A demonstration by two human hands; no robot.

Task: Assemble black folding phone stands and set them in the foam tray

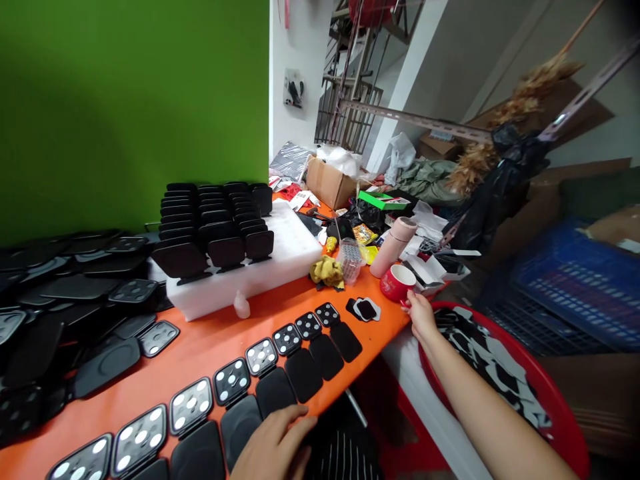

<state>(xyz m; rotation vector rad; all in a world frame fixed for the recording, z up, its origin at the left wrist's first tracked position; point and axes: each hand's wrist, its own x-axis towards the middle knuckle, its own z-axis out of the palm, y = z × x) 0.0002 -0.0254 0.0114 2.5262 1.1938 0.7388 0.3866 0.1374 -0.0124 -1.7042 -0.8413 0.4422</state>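
My right hand (420,315) reaches out to the red mug (395,285) at the table's right side, its fingers closed on the mug's handle. The mug stands upright with its white inside showing. At the table's front edge my left hand (277,443) lies over the near black pads, fingers stretched and slightly apart, holding nothing. Beside it runs a row of opened two-part black holders, with white-dotted squares (231,381) at the back and plain black pads (304,375) in front. A few small black and white pieces (367,309) lie near the mug.
Black folded holders (215,227) stand in rows on a white foam block (240,283). More black parts (95,287) are heaped at left. A pink bottle (395,247), yellow cloth (327,270) and clutter sit behind the mug. A red basin (565,420) with loose pieces stands at right.
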